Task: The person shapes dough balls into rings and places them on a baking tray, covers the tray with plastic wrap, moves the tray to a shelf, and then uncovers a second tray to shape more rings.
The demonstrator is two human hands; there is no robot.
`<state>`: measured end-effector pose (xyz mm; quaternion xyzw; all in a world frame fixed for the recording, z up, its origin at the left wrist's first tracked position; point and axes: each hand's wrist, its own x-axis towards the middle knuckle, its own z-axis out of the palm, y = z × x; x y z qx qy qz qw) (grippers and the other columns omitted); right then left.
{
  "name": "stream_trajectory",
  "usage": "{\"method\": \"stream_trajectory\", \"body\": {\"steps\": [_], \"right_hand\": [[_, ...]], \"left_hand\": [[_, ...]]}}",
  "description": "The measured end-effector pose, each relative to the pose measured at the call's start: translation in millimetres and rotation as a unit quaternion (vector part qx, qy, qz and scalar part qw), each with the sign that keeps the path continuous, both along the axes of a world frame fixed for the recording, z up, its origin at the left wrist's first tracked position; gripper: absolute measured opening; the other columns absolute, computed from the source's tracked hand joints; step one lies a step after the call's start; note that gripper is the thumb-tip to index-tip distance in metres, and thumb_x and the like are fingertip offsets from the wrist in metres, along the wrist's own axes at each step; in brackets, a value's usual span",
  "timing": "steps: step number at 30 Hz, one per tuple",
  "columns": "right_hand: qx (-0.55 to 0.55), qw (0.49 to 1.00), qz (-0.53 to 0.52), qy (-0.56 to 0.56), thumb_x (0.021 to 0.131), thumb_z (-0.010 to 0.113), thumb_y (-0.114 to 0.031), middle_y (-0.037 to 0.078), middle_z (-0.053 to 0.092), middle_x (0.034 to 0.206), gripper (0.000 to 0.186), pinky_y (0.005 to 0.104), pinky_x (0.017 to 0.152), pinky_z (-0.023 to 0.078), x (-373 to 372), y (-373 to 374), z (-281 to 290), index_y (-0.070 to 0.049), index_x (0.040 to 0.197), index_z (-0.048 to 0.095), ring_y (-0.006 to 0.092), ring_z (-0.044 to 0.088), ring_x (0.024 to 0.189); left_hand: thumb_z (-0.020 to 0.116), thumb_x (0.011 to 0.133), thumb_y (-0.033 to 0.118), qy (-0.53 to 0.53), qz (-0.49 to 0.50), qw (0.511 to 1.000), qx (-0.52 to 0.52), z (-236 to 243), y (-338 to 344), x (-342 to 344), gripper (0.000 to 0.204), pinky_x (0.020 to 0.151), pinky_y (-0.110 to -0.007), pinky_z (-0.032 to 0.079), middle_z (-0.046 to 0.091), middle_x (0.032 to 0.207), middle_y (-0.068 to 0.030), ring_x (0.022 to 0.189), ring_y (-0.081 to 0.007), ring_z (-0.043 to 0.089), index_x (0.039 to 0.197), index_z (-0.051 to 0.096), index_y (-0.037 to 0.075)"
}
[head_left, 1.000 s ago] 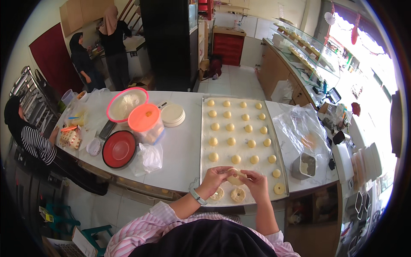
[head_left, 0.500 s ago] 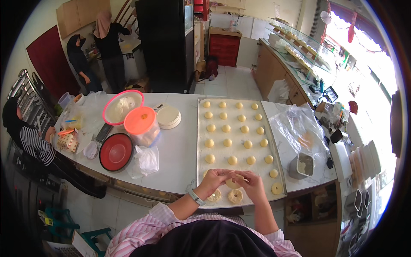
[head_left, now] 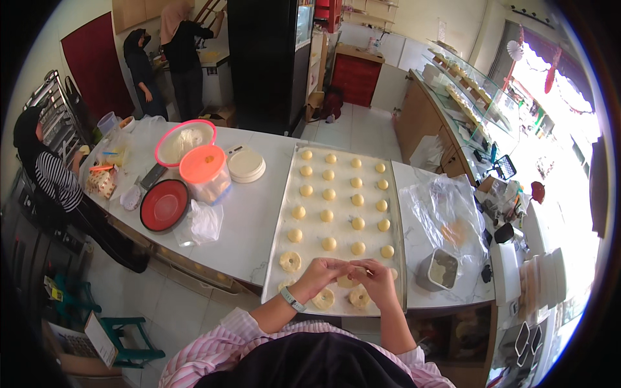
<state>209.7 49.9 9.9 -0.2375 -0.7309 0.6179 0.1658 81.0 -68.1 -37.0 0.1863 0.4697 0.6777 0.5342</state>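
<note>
My left hand [head_left: 319,277] and my right hand [head_left: 376,282] meet above the near end of the lined baking tray [head_left: 279,247], both closed on a flattened piece of pale dough [head_left: 347,280], partly hidden by the fingers. Several dough balls [head_left: 358,224] sit in rows across the tray. Along its near end lie several dough rings [head_left: 323,299], some partly covered by my hands.
Left on the worktop are a red plate [head_left: 165,205], orange-lidded tub [head_left: 206,178], pink-rimmed bowl [head_left: 184,142] and scale [head_left: 244,165]. Right are crumpled plastic [head_left: 440,210], metal container [head_left: 438,269] and display case [head_left: 472,97]. A person in stripes [head_left: 55,181] stands left; two others [head_left: 184,64] behind.
The view has turned slightly, shifting the tray left and revealing a dough ring at its left side. My hands keep hold of the dough. The person in stripes has raised a hand.
</note>
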Motion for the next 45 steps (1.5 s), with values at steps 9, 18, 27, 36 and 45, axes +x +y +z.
{"method": "stream_trajectory", "body": {"steps": [9,18,27,36,45], "right_hand": [[-0.028,0.999,0.038,0.003,0.08,0.066,-0.003,0.008,0.065,0.09,0.025,0.0229,0.073,0.049,21.8,36.8,5.5,0.003,0.105,0.064,0.011,0.062,0.083],[-0.018,0.996,0.082,0.01,0.082,0.064,-0.003,0.007,0.066,0.09,0.025,0.0233,0.072,0.049,34.1,70.6,10.2,0.002,0.106,0.063,0.0111,0.062,0.081],[-0.031,0.995,0.094,0.006,0.081,0.064,-0.003,0.007,0.067,0.089,0.024,0.023,0.072,0.048,29.0,72.5,8.3,0.002,0.105,0.064,0.0111,0.062,0.084],[0.029,0.997,0.066,0.014,0.08,0.067,-0.01,0.01,0.066,0.092,0.03,0.024,0.072,0.048,29.5,66.3,-5.5,0.005,0.106,0.062,0.0119,0.063,0.081],[-0.153,0.984,0.089,-0.002,0.08,0.067,-0.008,0.008,0.064,0.098,0.04,0.0255,0.078,0.049,29.0,54.6,-17.9,0.006,0.115,0.056,0.0129,0.063,0.086]], "left_hand": [[0.066,0.083,0.016,-0.009,0.031,0.999,0.006,3.6,30.1,29.8,0.024,0.076,-0.025,0.052,0.066,0.092,-0.0062,0.082,-0.0124,0.064,0.1,0.065,-0.001],[0.064,0.085,0.015,-0.011,0.07,0.997,0.012,9.8,55.4,48.2,0.024,0.077,-0.026,0.052,0.066,0.094,-0.0087,0.084,-0.0148,0.064,0.102,0.064,-0.002],[0.063,0.086,0.016,-0.003,0.099,0.995,-0.027,19.8,54.6,46.1,0.022,0.078,-0.026,0.051,0.066,0.092,-0.0079,0.084,-0.0138,0.064,0.1,0.065,-0.001],[0.067,0.083,0.019,-0.017,0.1,0.994,-0.04,13.9,51.8,36.5,0.024,0.069,-0.025,0.052,0.067,0.088,-0.0084,0.076,-0.0145,0.064,0.096,0.066,-0.001],[0.066,0.084,0.022,-0.022,0.009,0.994,-0.104,19.2,46.1,32.4,0.028,0.069,-0.023,0.051,0.067,0.088,-0.0079,0.076,-0.0128,0.064,0.096,0.065,-0.003]]}}
